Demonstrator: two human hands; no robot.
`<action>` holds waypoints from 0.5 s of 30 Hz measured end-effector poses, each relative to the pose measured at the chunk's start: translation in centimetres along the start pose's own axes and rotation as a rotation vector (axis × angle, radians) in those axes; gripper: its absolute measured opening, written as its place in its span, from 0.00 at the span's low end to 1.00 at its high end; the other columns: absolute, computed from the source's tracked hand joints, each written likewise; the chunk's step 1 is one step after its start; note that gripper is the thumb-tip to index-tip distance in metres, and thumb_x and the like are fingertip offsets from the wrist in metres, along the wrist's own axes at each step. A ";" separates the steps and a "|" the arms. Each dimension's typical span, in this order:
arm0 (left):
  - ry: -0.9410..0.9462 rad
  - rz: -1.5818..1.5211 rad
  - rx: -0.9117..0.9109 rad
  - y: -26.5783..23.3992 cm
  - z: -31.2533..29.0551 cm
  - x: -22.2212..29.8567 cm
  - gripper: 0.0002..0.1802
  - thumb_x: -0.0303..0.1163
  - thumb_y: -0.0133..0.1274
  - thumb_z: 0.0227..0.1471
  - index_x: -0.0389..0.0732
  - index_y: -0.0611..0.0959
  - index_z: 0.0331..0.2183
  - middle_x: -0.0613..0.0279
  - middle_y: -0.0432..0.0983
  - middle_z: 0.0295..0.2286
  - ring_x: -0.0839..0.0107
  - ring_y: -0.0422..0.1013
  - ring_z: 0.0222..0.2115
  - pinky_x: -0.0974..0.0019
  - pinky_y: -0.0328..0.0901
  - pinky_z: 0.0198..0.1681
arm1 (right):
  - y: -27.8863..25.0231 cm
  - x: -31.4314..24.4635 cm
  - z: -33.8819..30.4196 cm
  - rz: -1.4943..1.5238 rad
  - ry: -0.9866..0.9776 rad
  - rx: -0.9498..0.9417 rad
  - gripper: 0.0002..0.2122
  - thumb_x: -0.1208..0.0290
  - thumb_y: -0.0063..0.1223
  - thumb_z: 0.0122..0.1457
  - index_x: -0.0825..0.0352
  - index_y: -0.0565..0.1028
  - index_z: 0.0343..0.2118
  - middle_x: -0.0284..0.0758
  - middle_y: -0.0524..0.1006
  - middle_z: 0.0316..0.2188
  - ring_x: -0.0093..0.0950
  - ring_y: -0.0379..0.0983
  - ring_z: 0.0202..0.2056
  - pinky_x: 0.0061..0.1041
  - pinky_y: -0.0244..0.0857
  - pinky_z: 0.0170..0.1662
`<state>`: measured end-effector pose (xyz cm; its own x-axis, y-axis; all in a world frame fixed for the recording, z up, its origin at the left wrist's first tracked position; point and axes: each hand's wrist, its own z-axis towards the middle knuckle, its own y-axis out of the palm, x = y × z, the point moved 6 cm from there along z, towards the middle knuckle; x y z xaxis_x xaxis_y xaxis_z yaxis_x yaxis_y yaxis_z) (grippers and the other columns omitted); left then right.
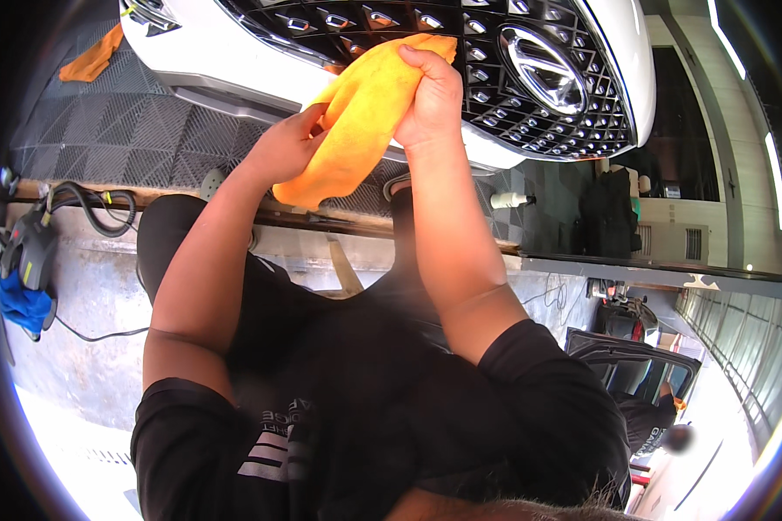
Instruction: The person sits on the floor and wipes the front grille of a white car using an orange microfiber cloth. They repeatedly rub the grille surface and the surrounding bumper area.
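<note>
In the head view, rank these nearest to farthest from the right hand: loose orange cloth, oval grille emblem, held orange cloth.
1. Held orange cloth: in the grip of the right hand.
2. Oval grille emblem: right of that hand.
3. Loose orange cloth: far left on the tiled floor.

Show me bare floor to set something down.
Grey tiled floor shows bare between the loose orange cloth and the white bumper. Crowded: before the grille, where the left hand and right hand hold a yellow-orange cloth, and around the grey machine and blue cloth.
</note>
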<state>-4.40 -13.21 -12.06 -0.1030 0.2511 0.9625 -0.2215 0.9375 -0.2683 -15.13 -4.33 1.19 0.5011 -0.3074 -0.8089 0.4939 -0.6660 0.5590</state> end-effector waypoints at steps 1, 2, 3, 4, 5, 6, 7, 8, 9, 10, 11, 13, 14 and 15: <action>0.015 0.035 0.014 -0.2 -0.3 0.0 0.31 0.49 0.52 0.61 0.45 0.73 0.61 0.49 0.82 0.44 0.51 0.79 0.44 0.55 0.71 0.48 | 0.3 -0.1 -0.6 0.012 -0.038 -0.011 0.21 0.71 0.56 0.55 0.74 0.69 0.51 0.52 0.79 0.39 0.53 0.80 0.41 0.53 0.75 0.49; 0.029 0.071 0.029 -0.3 -0.6 -0.1 0.31 0.49 0.52 0.61 0.45 0.72 0.61 0.50 0.82 0.43 0.51 0.79 0.44 0.55 0.71 0.48 | 0.5 -0.4 -1.9 0.067 -0.079 -0.032 0.21 0.71 0.56 0.55 0.74 0.69 0.50 0.52 0.79 0.39 0.52 0.80 0.41 0.53 0.75 0.49; 0.046 0.104 0.049 -0.4 -0.7 0.2 0.31 0.49 0.52 0.61 0.46 0.72 0.61 0.50 0.82 0.43 0.51 0.79 0.43 0.55 0.71 0.47 | 0.7 -0.9 -3.2 0.118 -0.120 -0.057 0.20 0.72 0.56 0.55 0.73 0.69 0.50 0.53 0.79 0.39 0.52 0.80 0.41 0.53 0.75 0.49; 0.061 0.067 0.038 -0.3 -1.0 0.9 0.31 0.49 0.54 0.60 0.47 0.73 0.61 0.50 0.82 0.42 0.52 0.79 0.43 0.55 0.71 0.47 | 1.0 -1.4 -3.8 0.159 -0.113 -0.067 0.19 0.74 0.55 0.56 0.73 0.69 0.50 0.53 0.79 0.41 0.51 0.80 0.42 0.51 0.76 0.49; 0.047 0.066 0.043 -0.8 -0.5 1.0 0.31 0.48 0.54 0.60 0.47 0.73 0.61 0.50 0.82 0.42 0.52 0.79 0.43 0.55 0.71 0.47 | 0.6 -1.3 -2.3 0.105 -0.075 -0.083 0.19 0.74 0.55 0.56 0.72 0.69 0.50 0.52 0.78 0.42 0.50 0.80 0.42 0.50 0.76 0.50; 0.033 0.061 0.029 -0.7 -0.3 0.9 0.31 0.48 0.54 0.60 0.47 0.73 0.61 0.50 0.82 0.42 0.53 0.79 0.43 0.55 0.71 0.47 | -1.0 -0.9 -0.4 0.053 -0.041 -0.079 0.19 0.75 0.55 0.56 0.72 0.69 0.51 0.51 0.78 0.42 0.49 0.80 0.42 0.50 0.76 0.50; 0.012 0.056 0.016 -0.6 -0.3 0.3 0.31 0.47 0.54 0.60 0.47 0.73 0.61 0.50 0.82 0.42 0.53 0.79 0.43 0.55 0.71 0.47 | -2.1 -0.5 1.3 0.005 0.000 -0.075 0.19 0.75 0.55 0.56 0.71 0.68 0.51 0.51 0.78 0.43 0.48 0.80 0.42 0.49 0.77 0.50; 0.042 0.056 0.018 -0.4 -0.3 -0.7 0.31 0.46 0.54 0.59 0.47 0.73 0.61 0.49 0.82 0.42 0.53 0.79 0.43 0.55 0.71 0.47 | -2.5 -0.7 2.2 -0.043 -0.061 -0.035 0.19 0.77 0.54 0.56 0.70 0.68 0.52 0.49 0.78 0.44 0.47 0.81 0.41 0.49 0.77 0.50; 0.025 0.068 0.014 -0.5 -0.4 -0.6 0.31 0.46 0.54 0.59 0.47 0.73 0.61 0.49 0.82 0.42 0.53 0.79 0.42 0.55 0.71 0.47 | -2.4 -0.5 2.0 -0.047 -0.059 -0.037 0.19 0.78 0.54 0.56 0.69 0.68 0.52 0.48 0.78 0.43 0.46 0.81 0.42 0.49 0.77 0.50; 0.009 0.074 0.011 -0.4 -0.4 -0.1 0.31 0.46 0.54 0.59 0.47 0.73 0.61 0.49 0.82 0.42 0.53 0.79 0.42 0.55 0.71 0.47 | -2.2 -0.6 1.0 -0.057 -0.055 -0.036 0.19 0.78 0.53 0.57 0.69 0.68 0.52 0.47 0.78 0.43 0.46 0.80 0.42 0.50 0.77 0.50; -0.008 0.079 0.008 -0.5 -0.4 0.1 0.31 0.45 0.54 0.59 0.47 0.73 0.61 0.49 0.82 0.42 0.53 0.79 0.42 0.55 0.71 0.47 | -2.0 -0.5 0.0 -0.067 -0.051 -0.035 0.19 0.79 0.53 0.57 0.69 0.67 0.53 0.47 0.78 0.43 0.46 0.80 0.42 0.50 0.77 0.51; 0.011 0.094 -0.014 -0.3 -0.5 0.7 0.31 0.50 0.54 0.61 0.44 0.74 0.59 0.48 0.82 0.40 0.51 0.78 0.43 0.55 0.71 0.47 | -2.2 0.2 -3.6 -0.138 -0.041 -0.080 0.24 0.78 0.53 0.57 0.69 0.65 0.58 0.48 0.76 0.50 0.46 0.77 0.51 0.50 0.74 0.54; -0.007 0.126 -0.037 -0.3 -0.3 0.8 0.30 0.51 0.54 0.61 0.42 0.75 0.57 0.48 0.82 0.39 0.50 0.78 0.43 0.55 0.71 0.47 | -2.6 0.9 -5.3 -0.114 -0.018 -0.096 0.25 0.76 0.54 0.58 0.69 0.64 0.60 0.48 0.75 0.52 0.47 0.76 0.53 0.49 0.72 0.56; -0.030 0.157 -0.065 -0.2 -0.3 0.5 0.30 0.52 0.54 0.61 0.41 0.76 0.55 0.48 0.81 0.39 0.50 0.78 0.43 0.55 0.71 0.47 | -3.4 1.9 -6.9 -0.086 0.010 -0.107 0.26 0.74 0.54 0.60 0.69 0.63 0.62 0.48 0.75 0.54 0.47 0.75 0.54 0.48 0.70 0.59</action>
<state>-4.12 -13.19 -11.51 -0.1606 0.3890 0.9072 -0.1376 0.9013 -0.4108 -10.95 2.01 -0.99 0.4607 -0.2454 -0.8529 0.6081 -0.6127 0.5048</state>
